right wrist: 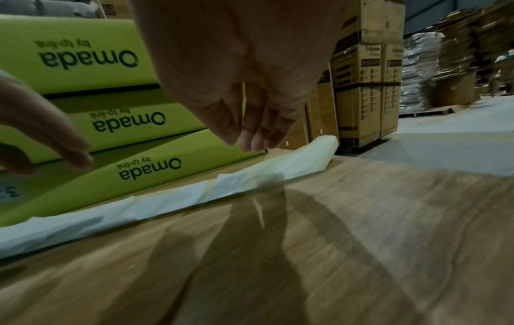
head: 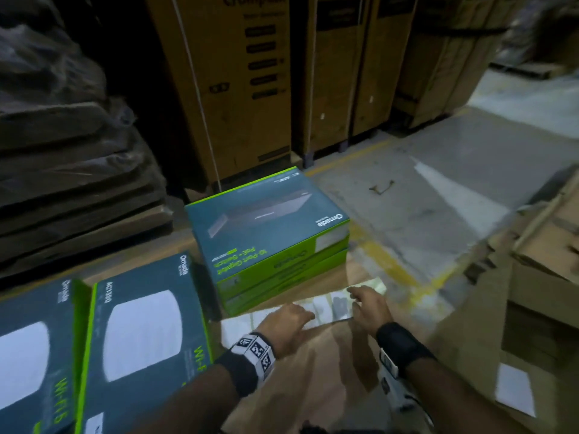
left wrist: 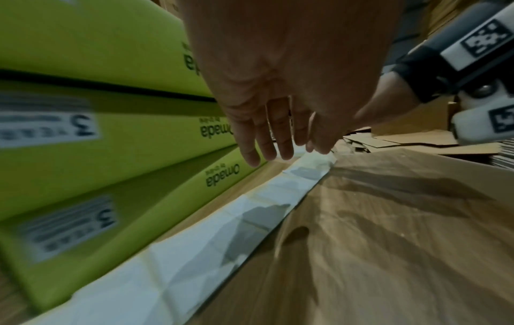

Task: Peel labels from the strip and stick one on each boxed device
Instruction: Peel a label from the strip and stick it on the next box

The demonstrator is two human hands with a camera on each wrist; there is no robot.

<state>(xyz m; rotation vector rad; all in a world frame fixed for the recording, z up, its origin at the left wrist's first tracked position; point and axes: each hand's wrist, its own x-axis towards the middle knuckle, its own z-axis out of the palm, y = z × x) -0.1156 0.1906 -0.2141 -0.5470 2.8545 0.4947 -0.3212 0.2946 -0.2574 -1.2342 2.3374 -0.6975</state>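
Observation:
A long white label strip lies on the brown cardboard surface, right in front of a stack of three green and teal Omada boxes. My left hand hovers over the strip's middle with straight fingers. My right hand hovers over its right part, fingers extended, holding nothing. In the left wrist view the fingertips hang above the strip beside the boxes. In the right wrist view the fingers hang just over the strip near its curled end.
Two Wi-Fi device boxes lie at the left. White printed stickers sit on the sides of the lower two stacked boxes. Tall brown cartons stand behind, dark wrapped goods at the left, cardboard boxes at the right, and grey floor beyond.

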